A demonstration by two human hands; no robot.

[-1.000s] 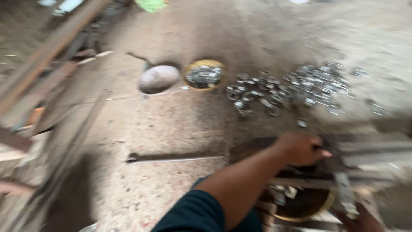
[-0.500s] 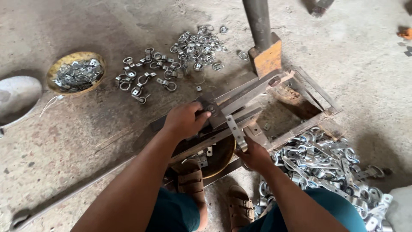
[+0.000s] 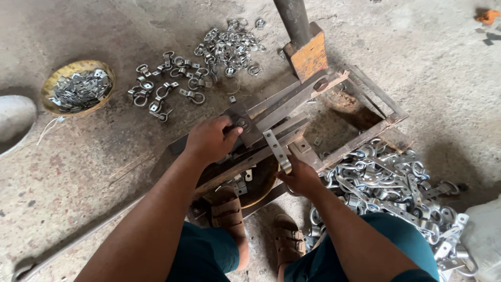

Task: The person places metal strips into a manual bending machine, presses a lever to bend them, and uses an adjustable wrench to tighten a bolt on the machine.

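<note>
While left hand [image 3: 209, 140] grips press lever [image 3: 245, 124], right hand [image 3: 300, 177] holds metal strip [image 3: 276, 150]

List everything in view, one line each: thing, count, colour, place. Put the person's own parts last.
flat metal strip: one, silver, on the press frame, held by the right hand
press frame: one, rusty brown, centre of the floor
upright post: one, dark grey, rising from an orange block at the top
finished ring clips: many, silver, scattered on the floor above the frame
clip pile: many, silver, on the floor at the right
bowl of small plates: one, yellow rim, at the left
long rod: one, grey, lower left
sandals: two, brown, under the frame
left hand: one, pressing on the frame's dark part
right hand: one, gripping the strip's lower end
</note>
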